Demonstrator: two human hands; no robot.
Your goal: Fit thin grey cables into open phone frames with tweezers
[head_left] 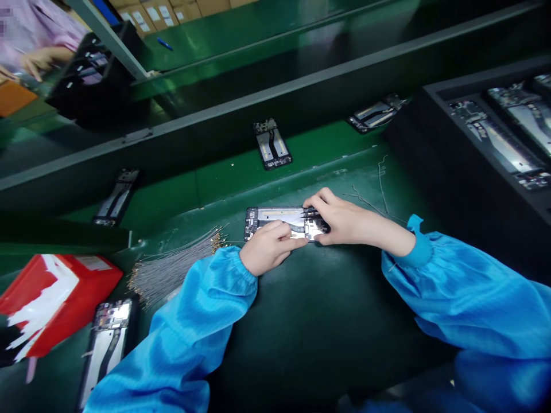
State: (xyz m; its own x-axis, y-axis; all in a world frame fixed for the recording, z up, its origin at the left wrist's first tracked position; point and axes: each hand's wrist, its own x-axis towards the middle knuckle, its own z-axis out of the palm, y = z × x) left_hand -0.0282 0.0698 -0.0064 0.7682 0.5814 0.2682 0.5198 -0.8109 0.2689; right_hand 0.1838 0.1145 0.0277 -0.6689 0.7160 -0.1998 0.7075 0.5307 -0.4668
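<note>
An opened phone body (pixel 282 215) lies flat and crosswise on the green mat, its metal plate and circuit parts facing up. My right hand (pixel 338 221) grips its right end, thumb at the near edge and fingers at the far edge. My left hand (pixel 267 246) rests over the near edge, its index finger stretched along it toward my right thumb; the other fingers are curled, and whether they pinch anything is hidden. Left of my left hand lies a bundle of thin grey cables (pixel 172 267) with gold-coloured ends.
Other opened phones lie behind (pixel 272 143), far left (pixel 117 197), back right (pixel 374 116) and near left (pixel 105 350). A black tray (pixel 434 137) of phones stands right. A red box (pixel 69 304) is left. Loose wires (pixel 381 183) lie right. Across the ledge is another person's hand (pixel 41 60).
</note>
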